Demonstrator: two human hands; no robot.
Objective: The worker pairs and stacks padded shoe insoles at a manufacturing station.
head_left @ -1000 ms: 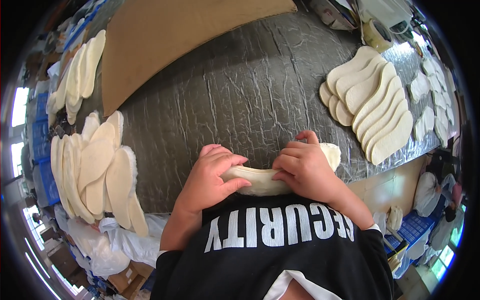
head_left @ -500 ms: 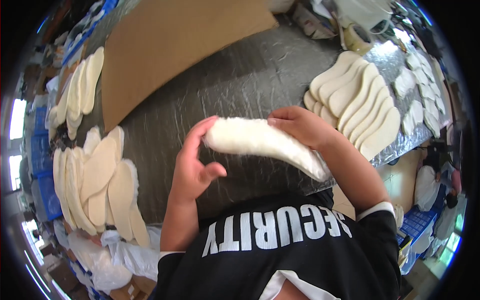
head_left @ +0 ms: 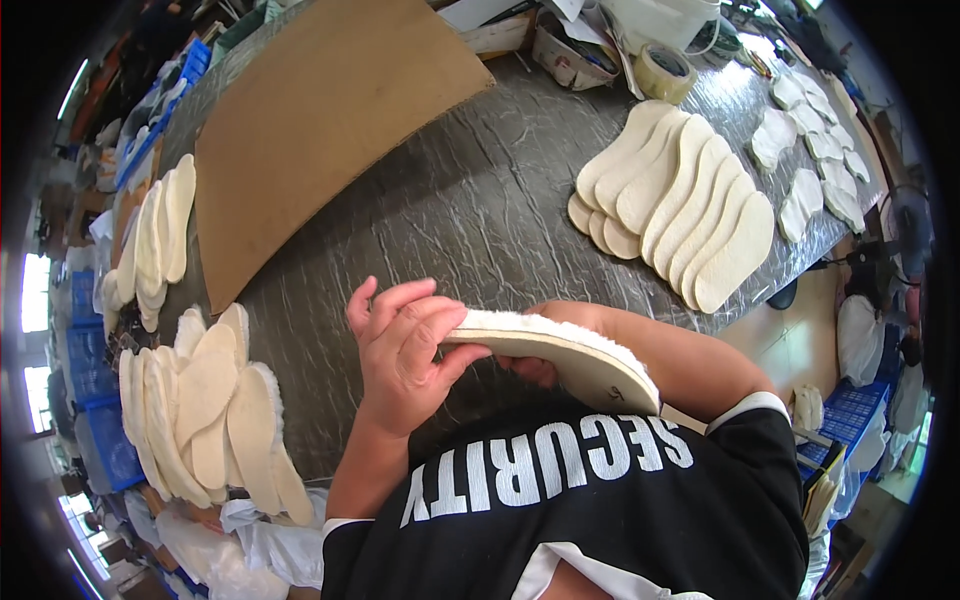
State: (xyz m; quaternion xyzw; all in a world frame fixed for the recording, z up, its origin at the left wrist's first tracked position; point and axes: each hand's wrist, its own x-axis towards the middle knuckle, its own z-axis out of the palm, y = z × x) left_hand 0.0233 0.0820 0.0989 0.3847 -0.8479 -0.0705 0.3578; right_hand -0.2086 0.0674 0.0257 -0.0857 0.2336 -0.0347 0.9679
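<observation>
A fleecy cream insole is held on edge close to my body, its flat beige underside with a small dark mark toward me and its white pile facing away. My left hand pinches one end between thumb and fingers. Around the middle of the insole is my right hand, partly hidden behind it, with fingertips showing under its lower edge. Right of my hands, a fanned row of cream insoles lies on the dark table. A looser pile of insoles lies at the left.
A large brown cardboard sheet covers the far left of the table. More insoles lie beside it. At the back stand a tape roll and a small container. Small white pieces spread over the far right. Plastic bags sit lower left.
The insole has turned from its fluffy face to show its flat underside, and has come lower, nearer my body. My left hand has closed on its end; the right has shifted behind it.
</observation>
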